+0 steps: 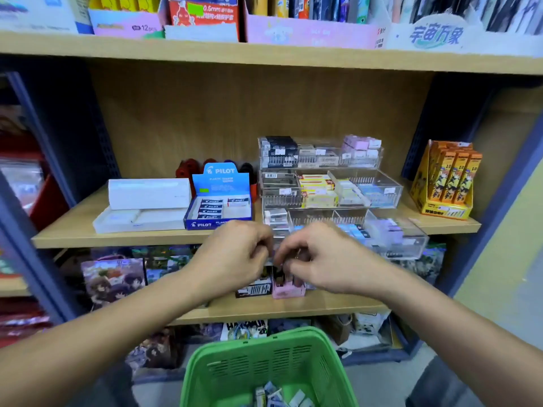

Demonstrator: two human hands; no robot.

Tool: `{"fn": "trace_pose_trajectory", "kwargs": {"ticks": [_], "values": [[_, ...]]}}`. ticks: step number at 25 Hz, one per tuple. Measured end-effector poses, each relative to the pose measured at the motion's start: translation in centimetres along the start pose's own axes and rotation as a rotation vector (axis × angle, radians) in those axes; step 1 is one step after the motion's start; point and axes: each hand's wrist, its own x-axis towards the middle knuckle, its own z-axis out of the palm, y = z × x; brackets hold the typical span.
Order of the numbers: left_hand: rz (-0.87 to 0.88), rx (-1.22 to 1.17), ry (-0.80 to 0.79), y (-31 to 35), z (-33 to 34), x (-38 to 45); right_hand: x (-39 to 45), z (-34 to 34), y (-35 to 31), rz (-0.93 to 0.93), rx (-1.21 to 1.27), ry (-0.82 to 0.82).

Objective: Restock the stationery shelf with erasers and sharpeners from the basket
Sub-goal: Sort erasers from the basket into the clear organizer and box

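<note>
Head view: small packs (289, 279) — a pink one and a dark barcoded one (255, 287) — sit between my two hands, just below the front edge of the stationery shelf (117, 237). My left hand (235, 255) and right hand (318, 257) both have their fingers curled in over these packs; the right seems to pinch the pink one's top, though what the left grips is hidden, so I cannot tell. Just above them stands the tiered clear organiser (332, 186) with erasers in its compartments, and beside it the blue Pilot box (219, 201). The green basket (264, 365) waits below, more stock lying in it. I judge I'm mid-placement — next, the packs must go into a matching compartment, squarely, without knocking neighbours.
</note>
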Motion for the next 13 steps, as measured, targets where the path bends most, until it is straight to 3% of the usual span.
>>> {"fn": "trace_pose_trajectory", "kwargs": {"ticks": [3,6,13], "values": [[-0.145,0.110,-0.265,-2.2,4.5,-5.9,-0.3,8.1,1.8,-0.030,-0.142,-0.220],[-0.334,0.186,-0.611,-5.7,10.7,-9.0,1.3,16.4,6.4,0.112,-0.188,-0.426],[-0.511,0.015,-0.911,-9.6,24.6,-12.3,2.5,31.5,15.5,0.350,-0.211,-0.726]]}}
